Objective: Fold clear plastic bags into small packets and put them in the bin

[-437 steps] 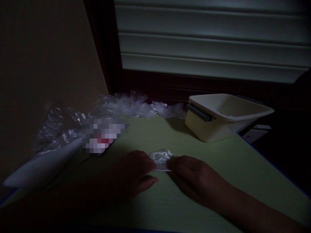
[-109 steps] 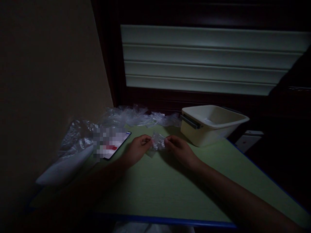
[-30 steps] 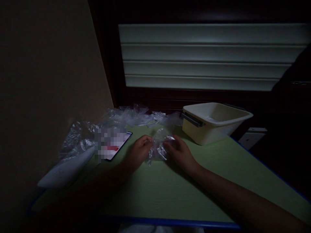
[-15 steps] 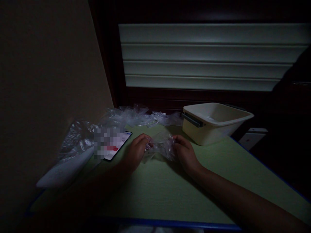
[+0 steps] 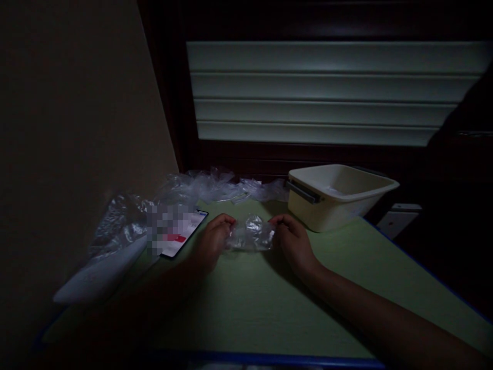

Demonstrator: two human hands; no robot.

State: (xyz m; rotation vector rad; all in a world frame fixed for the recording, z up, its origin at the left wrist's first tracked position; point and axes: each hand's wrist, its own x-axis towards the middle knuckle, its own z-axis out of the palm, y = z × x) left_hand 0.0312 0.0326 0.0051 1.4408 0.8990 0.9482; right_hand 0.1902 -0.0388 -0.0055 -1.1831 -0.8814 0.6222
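Clear plastic film (image 5: 252,237), crumpled and shiny, spans the gap between the two hands, over the middle of the table (image 5: 250,308), nearer its far edge than its near one. The left hand (image 5: 212,239) and the right hand (image 5: 296,244) are apart, each with its fingers closed on one end; whether the film touches the tabletop I cannot tell. Thin film like this could split if both hands pull hard, or slip from a light pinch. The dim light could hide a fold or a small tear. The phone (image 5: 190,234), near the left hand toward the table's left edge, could be knocked by a sideways swing. The bin (image 5: 323,208), at the far right corner, could be bumped if the right hand jerks outward.
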